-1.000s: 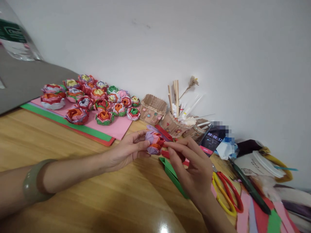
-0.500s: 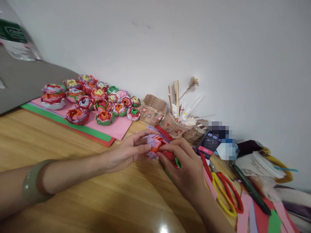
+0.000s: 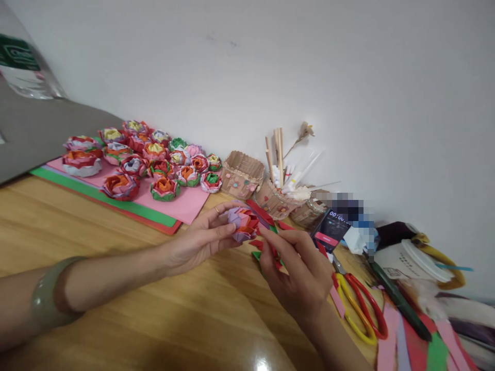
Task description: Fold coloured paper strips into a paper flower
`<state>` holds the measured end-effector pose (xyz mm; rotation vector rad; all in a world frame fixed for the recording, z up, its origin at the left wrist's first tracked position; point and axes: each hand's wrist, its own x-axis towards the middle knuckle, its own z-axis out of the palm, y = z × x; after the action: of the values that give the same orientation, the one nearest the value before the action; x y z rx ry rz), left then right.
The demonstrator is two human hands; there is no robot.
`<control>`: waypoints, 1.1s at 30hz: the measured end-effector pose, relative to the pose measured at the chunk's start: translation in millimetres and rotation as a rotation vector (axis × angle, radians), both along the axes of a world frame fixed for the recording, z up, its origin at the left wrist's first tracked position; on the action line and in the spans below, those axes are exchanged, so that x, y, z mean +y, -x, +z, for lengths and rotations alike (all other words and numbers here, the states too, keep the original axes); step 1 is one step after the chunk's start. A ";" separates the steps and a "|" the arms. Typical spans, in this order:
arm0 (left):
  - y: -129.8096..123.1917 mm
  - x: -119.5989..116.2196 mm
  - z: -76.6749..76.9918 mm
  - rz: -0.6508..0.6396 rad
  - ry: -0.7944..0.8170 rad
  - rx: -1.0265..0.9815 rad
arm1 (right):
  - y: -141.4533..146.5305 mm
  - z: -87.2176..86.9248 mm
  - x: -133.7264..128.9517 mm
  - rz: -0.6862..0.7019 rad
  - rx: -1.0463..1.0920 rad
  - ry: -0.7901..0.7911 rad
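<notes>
A folded paper flower (image 3: 243,224), purple outside with pink, orange and red petals inside, is held in my left hand (image 3: 207,237) between thumb and fingers. Just right of the flower is my right hand (image 3: 296,265), its index finger and thumb apart near the petals; nothing shows between them. Red and green paper pieces (image 3: 266,212) lie on the table behind and below the flower, partly hidden by my right hand.
Several finished paper flowers (image 3: 164,188) sit on stacked coloured sheets (image 3: 189,203) at the left. Small baskets (image 3: 243,175) stand along the wall. A phone (image 3: 331,226), scissors (image 3: 358,304), a dark green pen-like tool (image 3: 402,301) and paper strips (image 3: 415,340) lie at the right.
My right hand's fingertips have come away from the flower and spread apart. The flower has shifted slightly left and up with my left hand, showing more of its inner petals.
</notes>
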<state>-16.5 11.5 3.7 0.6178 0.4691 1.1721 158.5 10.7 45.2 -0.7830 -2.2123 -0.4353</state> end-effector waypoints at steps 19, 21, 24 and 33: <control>3.6 -2.0 -0.9 -0.110 -0.066 -0.049 | 3.1 15.2 -5.4 0.103 0.317 0.475; 3.0 -2.3 -1.1 -0.096 -0.065 -0.038 | 4.8 16.8 -5.7 0.120 0.322 0.528; 1.6 -2.7 -0.6 -0.074 -0.078 -0.010 | 7.4 17.3 -4.9 0.120 0.321 0.586; -1.5 -4.6 3.5 -0.042 -0.060 0.013 | 9.9 14.6 -3.1 0.054 0.311 0.606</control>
<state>-15.0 6.9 7.2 0.6843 0.4315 1.1458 148.6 7.7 59.8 -1.0147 -2.0672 0.3875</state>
